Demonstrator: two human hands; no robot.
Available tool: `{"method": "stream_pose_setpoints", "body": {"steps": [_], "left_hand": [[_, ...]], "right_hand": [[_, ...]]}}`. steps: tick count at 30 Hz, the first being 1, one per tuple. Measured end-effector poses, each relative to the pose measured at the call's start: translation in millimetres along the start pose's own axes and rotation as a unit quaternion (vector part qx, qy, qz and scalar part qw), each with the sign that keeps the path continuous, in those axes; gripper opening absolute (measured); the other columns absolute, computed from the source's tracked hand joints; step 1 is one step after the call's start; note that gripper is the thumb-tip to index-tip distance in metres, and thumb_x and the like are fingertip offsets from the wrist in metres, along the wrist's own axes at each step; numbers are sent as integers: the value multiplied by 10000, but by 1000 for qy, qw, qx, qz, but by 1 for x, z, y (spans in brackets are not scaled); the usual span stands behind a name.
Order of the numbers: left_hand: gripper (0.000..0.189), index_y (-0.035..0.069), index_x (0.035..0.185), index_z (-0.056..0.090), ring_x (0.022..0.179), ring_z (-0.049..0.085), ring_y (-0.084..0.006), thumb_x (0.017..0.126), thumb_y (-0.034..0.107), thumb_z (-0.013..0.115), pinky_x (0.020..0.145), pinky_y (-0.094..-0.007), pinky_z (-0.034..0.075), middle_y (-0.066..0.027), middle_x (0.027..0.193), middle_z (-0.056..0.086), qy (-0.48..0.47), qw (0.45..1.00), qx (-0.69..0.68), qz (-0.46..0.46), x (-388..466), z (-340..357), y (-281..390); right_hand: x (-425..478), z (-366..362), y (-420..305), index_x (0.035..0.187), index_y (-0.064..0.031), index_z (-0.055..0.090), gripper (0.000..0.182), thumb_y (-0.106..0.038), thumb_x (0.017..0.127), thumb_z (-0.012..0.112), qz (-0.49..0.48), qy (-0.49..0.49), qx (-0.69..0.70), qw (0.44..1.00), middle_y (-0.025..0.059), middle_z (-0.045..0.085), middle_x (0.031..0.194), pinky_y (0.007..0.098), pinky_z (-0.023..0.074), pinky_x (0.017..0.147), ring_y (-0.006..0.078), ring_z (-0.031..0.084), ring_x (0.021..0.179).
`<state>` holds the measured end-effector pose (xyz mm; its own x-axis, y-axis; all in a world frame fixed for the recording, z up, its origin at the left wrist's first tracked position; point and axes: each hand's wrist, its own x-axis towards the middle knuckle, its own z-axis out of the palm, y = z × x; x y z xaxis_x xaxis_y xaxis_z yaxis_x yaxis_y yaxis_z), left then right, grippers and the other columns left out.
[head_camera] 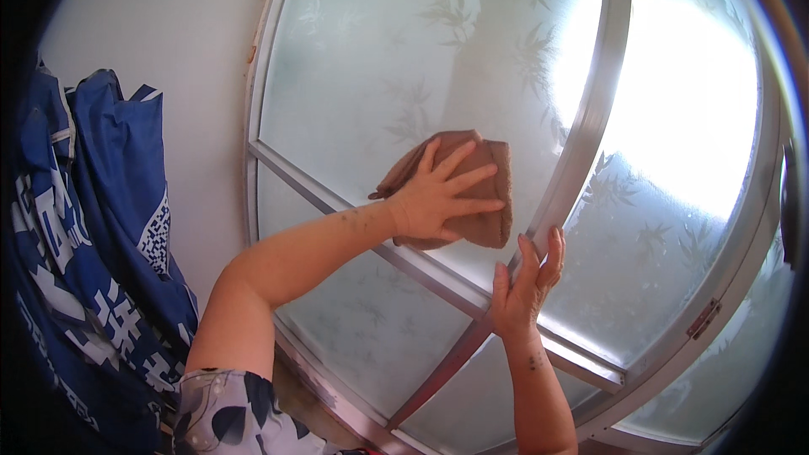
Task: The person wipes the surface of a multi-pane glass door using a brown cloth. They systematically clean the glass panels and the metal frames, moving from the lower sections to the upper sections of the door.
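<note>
My left hand (436, 193) lies spread over a folded brown cloth (496, 221), pressing it flat against a frosted glass panel (366, 76) with a leaf pattern. The cloth is just above the metal crossbar (430, 272) of the frame. To the lower right, my right hand (528, 284) rests on the upright metal frame bar (584, 120), its fingers raised and apart, with nothing held in it.
Blue fabric with white print (120, 202) hangs along the pale wall (196, 101) on the left. A second frosted panel (644, 240), brightly lit from behind, stands right of the upright bar. A small metal latch or hinge (703, 319) sits on the outer frame.
</note>
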<state>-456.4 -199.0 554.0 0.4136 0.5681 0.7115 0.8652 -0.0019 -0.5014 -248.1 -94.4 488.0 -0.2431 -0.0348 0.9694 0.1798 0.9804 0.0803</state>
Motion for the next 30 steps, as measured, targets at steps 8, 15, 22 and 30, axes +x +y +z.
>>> {"method": "stream_pose_setpoints", "body": {"steps": [8, 15, 22, 30], "left_hand": [[827, 228, 1460, 316, 1404, 160, -389, 754, 490, 657, 1069, -630, 184, -123, 1527, 218, 248, 924, 26, -289, 30, -2, -134], [830, 73, 1453, 279, 1353, 228, -401, 847, 608, 470, 1096, -535, 246, -168, 1486, 267, 354, 691, -144, -614, -31, 16, -161], [881, 105, 1489, 193, 1411, 94, -418, 852, 657, 445, 1084, -612, 199, -165, 1548, 115, 291, 613, -174, -714, -18, 49, -9], [978, 60, 1504, 78, 1412, -69, -470, 845, 594, 564, 1093, -625, 59, -216, 1555, -31, 193, 716, -278, -611, 33, 53, 134]], "right_hand": [[1, -1, -1, 1254, -47, 512, 428, -171, 859, 622, -8, 7, -9, 1000, 154, 225, 1459, 511, 230, 1072, 423, 221, 1369], [2, 2, -1, 1245, -51, 525, 410, -181, 866, 613, -1, 9, -13, 1000, 141, 225, 1454, 500, 233, 1068, 409, 220, 1369], [3, 3, -3, 1245, -56, 524, 410, -199, 871, 612, 8, 3, -21, 1000, 134, 218, 1460, 502, 234, 1070, 400, 221, 1374], [0, 2, 0, 1299, -62, 481, 424, -269, 932, 531, 3, 2, -14, 1000, 150, 226, 1482, 517, 217, 1077, 405, 221, 1380]]}}
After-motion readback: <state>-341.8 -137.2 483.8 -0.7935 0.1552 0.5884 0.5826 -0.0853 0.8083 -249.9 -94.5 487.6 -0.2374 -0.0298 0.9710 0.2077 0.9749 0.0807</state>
